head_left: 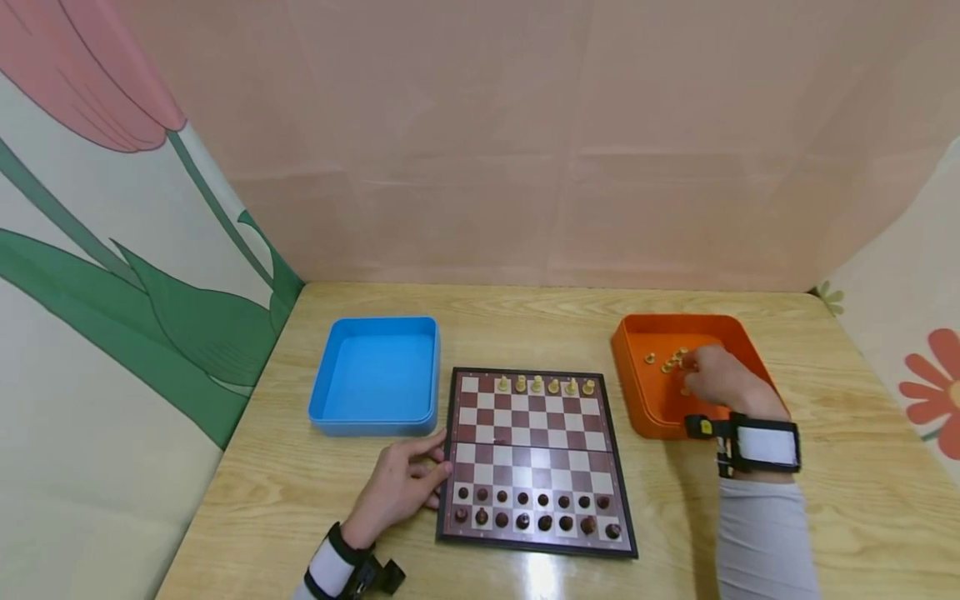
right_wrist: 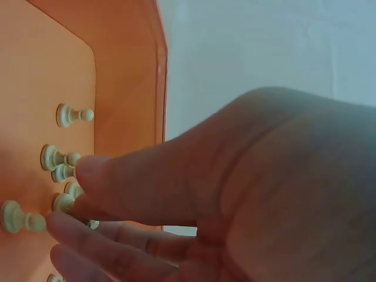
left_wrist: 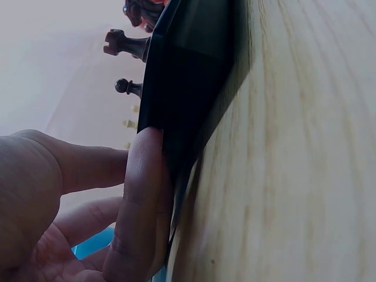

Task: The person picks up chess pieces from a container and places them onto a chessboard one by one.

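An open chessboard (head_left: 525, 454) lies on the table with two rows of dark chess pieces (head_left: 522, 521) at the near side. Several light pieces (head_left: 537, 384) stand along its far row. My left hand (head_left: 397, 483) rests at the board's left edge, thumb and fingers touching its black side. Inside the orange tray (head_left: 626, 392), my right hand (head_left: 716, 379) reaches down among small cream pawns (right_wrist: 20, 218). Its thumb and index tips are close together at the head of one pawn (right_wrist: 62, 203); I cannot tell whether they pinch it.
A blue tray (head_left: 373, 375) stands left of the board, behind my left hand. The orange tray's raised walls surround my right hand. The wooden table (head_left: 525, 321) meets a pinkish backdrop (head_left: 525, 208) at its far edge.
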The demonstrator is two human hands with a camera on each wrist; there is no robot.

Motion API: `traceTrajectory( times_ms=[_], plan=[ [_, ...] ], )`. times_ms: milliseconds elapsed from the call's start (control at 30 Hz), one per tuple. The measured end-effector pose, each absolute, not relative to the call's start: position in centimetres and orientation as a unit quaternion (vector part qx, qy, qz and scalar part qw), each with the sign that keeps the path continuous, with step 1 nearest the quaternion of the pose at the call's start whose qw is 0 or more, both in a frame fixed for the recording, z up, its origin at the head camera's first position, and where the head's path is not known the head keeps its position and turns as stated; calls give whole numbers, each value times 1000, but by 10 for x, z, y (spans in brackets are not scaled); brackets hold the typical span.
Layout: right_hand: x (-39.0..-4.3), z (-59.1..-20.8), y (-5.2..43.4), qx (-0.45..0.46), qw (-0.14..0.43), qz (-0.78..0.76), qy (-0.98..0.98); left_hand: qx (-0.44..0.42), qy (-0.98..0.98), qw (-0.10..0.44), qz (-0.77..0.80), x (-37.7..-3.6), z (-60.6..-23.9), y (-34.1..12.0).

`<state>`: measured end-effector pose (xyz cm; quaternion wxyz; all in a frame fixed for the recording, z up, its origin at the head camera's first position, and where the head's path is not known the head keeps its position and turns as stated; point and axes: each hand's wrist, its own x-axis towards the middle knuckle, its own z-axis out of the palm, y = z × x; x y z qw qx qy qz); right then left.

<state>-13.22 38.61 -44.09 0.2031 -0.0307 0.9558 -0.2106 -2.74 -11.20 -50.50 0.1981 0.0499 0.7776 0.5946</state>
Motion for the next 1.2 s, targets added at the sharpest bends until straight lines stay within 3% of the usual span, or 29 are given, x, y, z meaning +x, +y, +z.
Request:
traceTrajectory(
  times_ms=[167,400,500,833,1067,1200],
  plan=[
    [-131,-438,383,-20,172,-217,961,51,781,201,589,-29,-505,-113],
    [-126,-436,376,-15,-1,-227,974,57,780,199,591,-29,-505,-112],
    [-126,-435,373,-13,-42,-234,971,55,778,198,594,-28,-504,-112],
    [-128,-434,366,0,-92,-241,966,49,779,200,592,-28,-504,-112],
    [-127,-430,361,-26,-99,-247,964,48,778,203,593,-29,-506,-112],
    [-127,-425,352,-59,-130,-238,961,54,778,199,593,-29,-506,-112]
  ],
)
